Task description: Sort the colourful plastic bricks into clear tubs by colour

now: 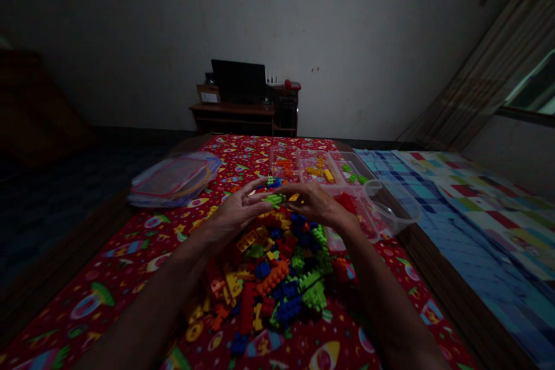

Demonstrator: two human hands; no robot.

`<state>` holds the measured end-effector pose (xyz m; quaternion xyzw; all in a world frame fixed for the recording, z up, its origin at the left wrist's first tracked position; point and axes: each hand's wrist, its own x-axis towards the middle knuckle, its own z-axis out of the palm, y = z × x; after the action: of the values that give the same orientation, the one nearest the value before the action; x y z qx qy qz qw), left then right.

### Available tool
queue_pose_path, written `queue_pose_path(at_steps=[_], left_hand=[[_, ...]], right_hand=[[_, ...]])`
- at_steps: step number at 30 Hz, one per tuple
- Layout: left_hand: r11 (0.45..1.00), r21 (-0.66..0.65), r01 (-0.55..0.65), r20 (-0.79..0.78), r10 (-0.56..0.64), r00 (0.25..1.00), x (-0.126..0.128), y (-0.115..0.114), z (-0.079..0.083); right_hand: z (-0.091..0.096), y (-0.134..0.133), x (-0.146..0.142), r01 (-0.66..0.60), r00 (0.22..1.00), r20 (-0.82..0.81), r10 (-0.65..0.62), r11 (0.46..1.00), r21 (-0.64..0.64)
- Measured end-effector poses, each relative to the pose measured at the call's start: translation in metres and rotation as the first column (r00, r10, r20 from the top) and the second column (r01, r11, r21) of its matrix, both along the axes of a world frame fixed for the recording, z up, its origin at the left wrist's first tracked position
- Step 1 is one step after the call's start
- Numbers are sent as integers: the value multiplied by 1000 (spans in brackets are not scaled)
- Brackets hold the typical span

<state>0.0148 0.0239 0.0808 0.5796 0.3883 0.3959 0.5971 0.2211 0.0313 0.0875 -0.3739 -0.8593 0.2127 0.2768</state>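
Over the far part of a loose pile of toy building blocks (273,277), my two hands meet at a light green building block (274,201). My left hand (240,208) comes from the left, its thumb and fingers closing on the block's near side. From the right, my right hand (314,202) bends down with its fingertips at the block's other end. Part of its grip is shaded and hidden. Red, blue, yellow, orange and green blocks lie mixed below both hands.
Beyond my right hand stands a clear divided tray (333,189) with blocks sorted by colour. A clear round-ended container (392,208) sits at its right. Stacked clear lids or bags (173,180) lie left on the red patterned cloth (130,260). A monitor desk (234,108) is behind.
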Motion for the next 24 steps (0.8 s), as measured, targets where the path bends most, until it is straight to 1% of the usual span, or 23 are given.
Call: queue_pose_path(at_steps=[3,5,6,8,10,11,12,13,14,15,16,17,18,19,20,21,22,24], left_hand=[[1000,-14,1,-10,-1,1000,2,0,-3],[999,32,-30,-49,32,998,4,2,-5],[996,73,-42,-76,48,996,4,3,-5],[984,172,-39,-150,65,987,4,5,-4],[966,256,21,-253,46,966,3,3,-2],[955,289,63,-304,29,952,3,1,-1],[941,319,112,-356,10,934,4,-1,-1],[921,353,165,-409,-7,913,5,-5,-2],[891,394,226,-462,-21,887,6,-8,-4],[848,443,290,-509,-28,860,9,-13,-8],[791,492,363,-553,-37,832,11,-17,-12],[723,532,441,-596,-50,801,14,-21,-18],[655,553,514,-639,-63,767,17,-25,-23],[597,560,574,-678,-68,732,21,-28,-29],[556,551,622,-717,-66,694,24,-32,-34],[533,538,653,-751,-48,658,27,-35,-38],[523,524,672,-780,-20,625,30,-37,-42],[518,511,686,-816,41,577,34,-41,-47]], right_hand=[[1,0,3,6,1000,24,-6,1000,-7],[1,1,7,34,999,33,-35,999,18],[2,3,11,74,996,39,-75,997,36],[4,6,23,207,976,51,-210,976,69],[4,12,40,371,924,61,-377,924,97],[3,15,50,459,883,59,-466,882,108],[2,18,61,552,827,50,-560,825,121],[-1,21,71,644,756,34,-653,753,138],[-4,24,81,728,674,13,-739,667,161],[-7,27,89,796,588,-12,-809,576,185],[-9,29,96,842,514,-35,-857,497,209],[-12,31,101,868,462,-52,-885,440,233],[-13,32,105,879,433,-66,-899,405,251],[-14,33,106,882,423,-76,-903,391,263],[-14,34,106,880,426,-81,-901,392,269],[-13,35,104,874,438,-84,-895,402,272],[-11,36,101,863,462,-84,-883,426,271],[-8,36,92,820,542,-77,-837,507,265]])
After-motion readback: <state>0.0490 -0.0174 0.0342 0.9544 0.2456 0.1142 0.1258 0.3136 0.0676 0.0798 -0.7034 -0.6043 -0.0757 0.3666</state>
